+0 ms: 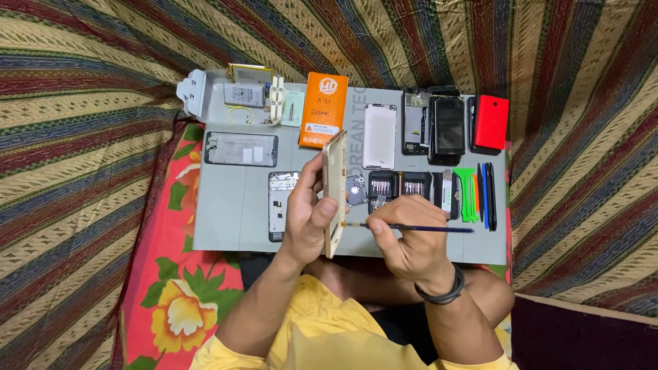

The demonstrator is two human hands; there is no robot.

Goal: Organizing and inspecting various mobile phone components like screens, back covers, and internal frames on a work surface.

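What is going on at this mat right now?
A seated person holds a gold phone on edge in the left hand. The right hand grips a thin brush like a pen, its tip at the phone's lower side edge. On the grey mat lie phone frames, a red phone, an orange box, a bit set and pry tools.

We see an orange rectangular package (pixel 323 109) with a white label at the mat's far edge; right of it a dark phone screen (pixel 449 125) (unlit), upright.
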